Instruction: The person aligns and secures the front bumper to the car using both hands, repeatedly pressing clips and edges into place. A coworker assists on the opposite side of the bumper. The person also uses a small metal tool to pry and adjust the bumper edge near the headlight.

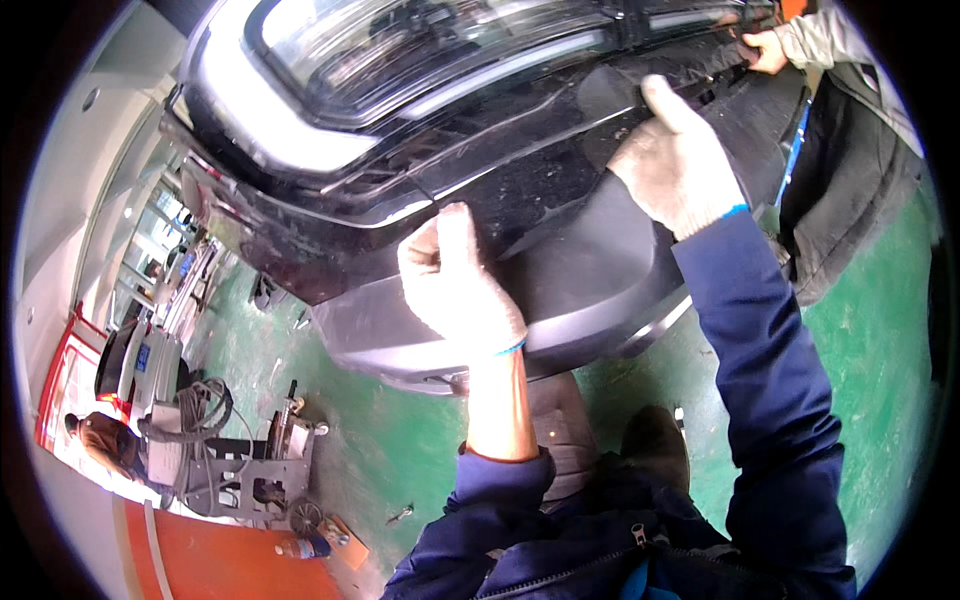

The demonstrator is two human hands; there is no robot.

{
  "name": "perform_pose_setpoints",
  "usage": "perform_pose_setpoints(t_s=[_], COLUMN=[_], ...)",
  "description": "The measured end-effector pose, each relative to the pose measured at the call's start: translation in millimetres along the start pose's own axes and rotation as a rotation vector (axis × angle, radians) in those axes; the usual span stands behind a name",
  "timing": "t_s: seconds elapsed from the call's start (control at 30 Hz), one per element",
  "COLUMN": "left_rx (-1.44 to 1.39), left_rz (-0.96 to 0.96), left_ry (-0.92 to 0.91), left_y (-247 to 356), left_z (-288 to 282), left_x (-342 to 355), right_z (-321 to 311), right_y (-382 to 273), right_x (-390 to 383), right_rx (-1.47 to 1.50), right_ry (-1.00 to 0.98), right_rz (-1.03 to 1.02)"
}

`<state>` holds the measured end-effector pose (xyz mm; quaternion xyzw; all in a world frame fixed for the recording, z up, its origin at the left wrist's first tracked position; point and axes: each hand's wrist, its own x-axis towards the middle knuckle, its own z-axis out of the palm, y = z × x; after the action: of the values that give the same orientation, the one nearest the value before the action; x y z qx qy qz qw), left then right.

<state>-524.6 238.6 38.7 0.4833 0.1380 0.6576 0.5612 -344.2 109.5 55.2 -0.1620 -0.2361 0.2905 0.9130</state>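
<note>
A dark car bumper (590, 250) with a grey-black lower part spans the space before me, below the car's lamp and rear bodywork (300, 150). My left hand (455, 285), in a white knit glove, is in front of the bumper's left half with its fingers curled closed. Whatever those fingers hold, if anything, is hidden. Farther right, my right hand (680, 165), gloved alike, is over the bumper's upper face. Its thumb points up, apart from the fingers, and I see nothing in its grasp.
At the right end of the bumper is a co-worker's bare hand (768, 52), with a grey sleeve and dark trousers (845, 185). A wheeled machine with coiled cables (215, 450) stands at the lower left. Another person (100, 445) bends near a white car (150, 370). The floor (370, 460) is green.
</note>
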Motion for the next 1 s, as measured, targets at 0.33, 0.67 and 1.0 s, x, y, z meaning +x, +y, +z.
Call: perform_pose_setpoints(t_s=[0.33,0.67,1.0], left_rx=[0.12,0.011,-0.058], left_rz=[0.047,-0.008,0.023], left_ry=[0.01,-0.031,-0.02], left_y=[-4.1,-2.4,-13.3], left_z=[5.3,0.6,-1.7], left_x=[-2.3,1.0,7.5], right_z=[-17.3,18.6,19.0], right_y=[6.5,-2.0,0.7], right_x=[1.9,-6.8,2.5], right_rx=[0.166,-0.041,-0.009], right_ry=[-0.012,0.174,0.082], right_rz=[-0.037,-0.022,-0.097])
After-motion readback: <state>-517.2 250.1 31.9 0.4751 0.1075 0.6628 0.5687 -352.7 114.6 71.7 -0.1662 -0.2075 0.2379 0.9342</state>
